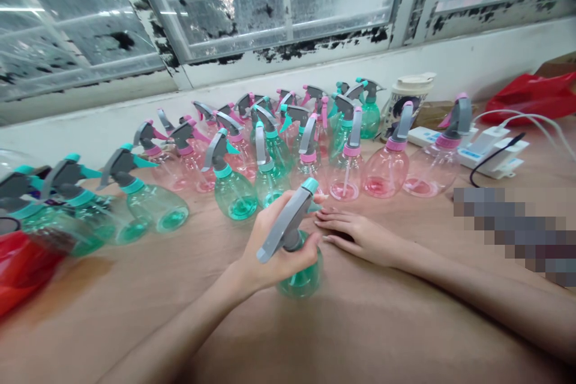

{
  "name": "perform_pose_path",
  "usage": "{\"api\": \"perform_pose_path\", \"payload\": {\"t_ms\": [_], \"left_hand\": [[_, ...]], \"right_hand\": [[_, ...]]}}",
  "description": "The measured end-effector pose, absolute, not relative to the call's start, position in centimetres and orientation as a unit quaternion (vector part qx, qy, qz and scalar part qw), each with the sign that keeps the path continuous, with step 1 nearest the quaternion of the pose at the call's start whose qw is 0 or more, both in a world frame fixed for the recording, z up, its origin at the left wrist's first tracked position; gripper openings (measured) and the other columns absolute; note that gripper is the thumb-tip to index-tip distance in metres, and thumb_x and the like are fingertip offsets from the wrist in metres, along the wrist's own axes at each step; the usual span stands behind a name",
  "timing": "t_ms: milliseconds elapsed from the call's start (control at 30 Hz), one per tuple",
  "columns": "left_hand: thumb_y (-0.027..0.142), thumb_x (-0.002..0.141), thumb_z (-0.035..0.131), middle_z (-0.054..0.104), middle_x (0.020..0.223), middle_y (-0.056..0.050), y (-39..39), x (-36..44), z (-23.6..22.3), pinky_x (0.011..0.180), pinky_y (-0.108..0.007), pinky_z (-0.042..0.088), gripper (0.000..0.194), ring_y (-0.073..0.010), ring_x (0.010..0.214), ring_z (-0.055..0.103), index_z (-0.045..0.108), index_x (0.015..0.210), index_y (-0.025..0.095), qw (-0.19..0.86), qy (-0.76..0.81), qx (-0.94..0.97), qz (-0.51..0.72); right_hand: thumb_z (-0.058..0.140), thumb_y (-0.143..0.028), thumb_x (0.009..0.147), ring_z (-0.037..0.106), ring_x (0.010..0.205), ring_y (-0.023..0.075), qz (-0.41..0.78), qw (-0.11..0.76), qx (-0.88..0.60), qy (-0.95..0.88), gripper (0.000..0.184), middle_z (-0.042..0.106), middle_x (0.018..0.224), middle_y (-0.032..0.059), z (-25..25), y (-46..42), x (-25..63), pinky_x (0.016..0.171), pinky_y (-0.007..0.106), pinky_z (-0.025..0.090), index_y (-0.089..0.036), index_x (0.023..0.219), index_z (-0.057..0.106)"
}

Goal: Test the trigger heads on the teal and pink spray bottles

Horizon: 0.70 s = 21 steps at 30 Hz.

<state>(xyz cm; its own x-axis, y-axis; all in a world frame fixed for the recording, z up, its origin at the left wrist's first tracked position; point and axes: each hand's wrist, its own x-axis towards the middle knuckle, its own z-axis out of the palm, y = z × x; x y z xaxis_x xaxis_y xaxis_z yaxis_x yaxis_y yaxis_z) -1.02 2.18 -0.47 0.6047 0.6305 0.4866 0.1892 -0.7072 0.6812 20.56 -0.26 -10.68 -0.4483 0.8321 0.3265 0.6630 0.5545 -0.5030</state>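
Note:
My left hand (274, 246) is wrapped round the neck of a green spray bottle (300, 279) that stands on the brown table near its middle. The bottle's grey trigger head (285, 222) with a teal nozzle points left and down. Just to the right of the bottle, my right hand (355, 231) lies flat on the table, fingers stretched out toward the nozzle, holding nothing.
Several green and pink spray bottles (234, 189) stand in rows behind my hands, from the far left to a pink bottle (434, 162) at right. A lidded paper cup (407, 99), a white power strip (488, 150) with cables and red bags (531, 96) lie along the back right.

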Motion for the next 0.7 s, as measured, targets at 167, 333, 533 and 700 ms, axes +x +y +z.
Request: {"api": "perform_pose_path", "payload": {"t_ms": [167,333,533,700], "left_hand": [[0.011,0.069,0.054,0.065,0.105,-0.006,1.89,-1.03,-0.18,0.077,-0.034,0.056,0.043,-0.0199,0.085,0.068,0.054,0.110,0.022,0.347,0.239,0.829,0.368],[0.018,0.068,0.053,0.061,0.080,0.000,1.67,-0.96,0.07,0.060,-0.029,0.052,0.034,-0.0123,0.054,0.055,0.053,0.102,0.021,0.345,0.279,0.825,0.351],[0.018,0.069,0.050,0.053,0.073,0.002,1.44,-0.85,0.43,0.054,-0.028,0.045,0.021,-0.0116,0.051,0.047,0.050,0.089,0.022,0.307,0.281,0.837,0.355],[0.021,0.074,0.048,0.057,0.076,-0.001,1.34,-0.76,0.39,0.063,-0.031,0.048,0.007,-0.0159,0.064,0.055,0.050,0.080,0.022,0.280,0.289,0.840,0.364]], "right_hand": [[0.049,-0.033,0.097,0.048,0.132,0.0256,0.153,0.284,-0.446,-0.835,0.037,0.055,0.140,0.0071,-10.54,-0.41,20.53,0.110,0.048,0.040,-0.025,0.131,0.059],[0.049,-0.033,0.097,0.048,0.132,0.0256,0.153,0.286,-0.447,-0.834,0.037,0.056,0.140,0.0071,-10.58,-0.43,20.53,0.110,0.049,0.040,-0.025,0.131,0.059],[0.047,-0.034,0.098,0.046,0.133,0.0246,0.143,0.270,-0.447,-0.840,0.038,0.054,0.142,0.0071,-10.76,-0.31,20.69,0.111,0.047,0.039,-0.023,0.133,0.057],[0.047,-0.035,0.098,0.049,0.132,0.0250,0.143,0.269,-0.444,-0.842,0.038,0.055,0.141,0.0083,-10.82,-0.27,20.75,0.109,0.048,0.041,-0.023,0.132,0.058]]}}
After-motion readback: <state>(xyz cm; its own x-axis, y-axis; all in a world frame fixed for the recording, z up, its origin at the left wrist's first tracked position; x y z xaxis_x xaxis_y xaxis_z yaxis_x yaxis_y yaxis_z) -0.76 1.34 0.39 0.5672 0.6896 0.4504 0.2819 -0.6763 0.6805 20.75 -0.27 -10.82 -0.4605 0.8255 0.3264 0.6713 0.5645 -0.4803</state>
